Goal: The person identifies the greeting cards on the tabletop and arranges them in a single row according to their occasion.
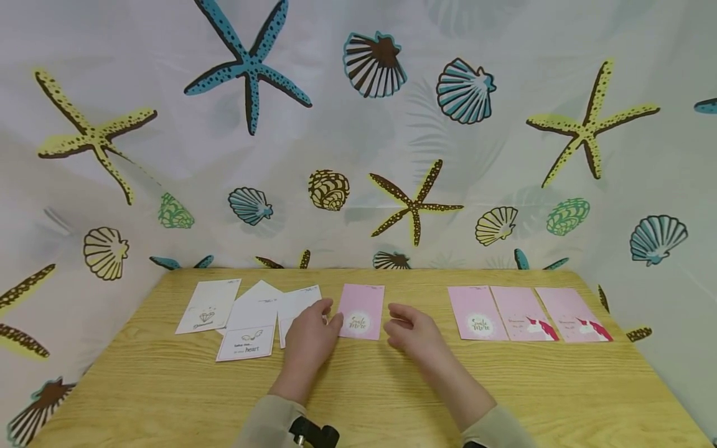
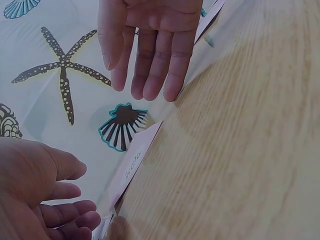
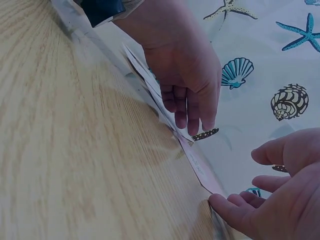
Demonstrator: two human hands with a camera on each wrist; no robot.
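A pink card printed "Smile More" lies on the wooden table between the two hands. My left hand is at its left edge, thumb near the card and fingers loosely bent over part of a white card. On the other side, my right hand hovers near the card's right edge with relaxed fingers and nothing in them. The left wrist view shows the pink card beyond the left hand. In the right wrist view, the right hand has its fingertips close to the card.
Several white cards overlap at the left, including a diamond card and a "heart" card. At the right, another "Smile More" card lies beside two unicorn cards. A shell-patterned cloth hangs behind the table.
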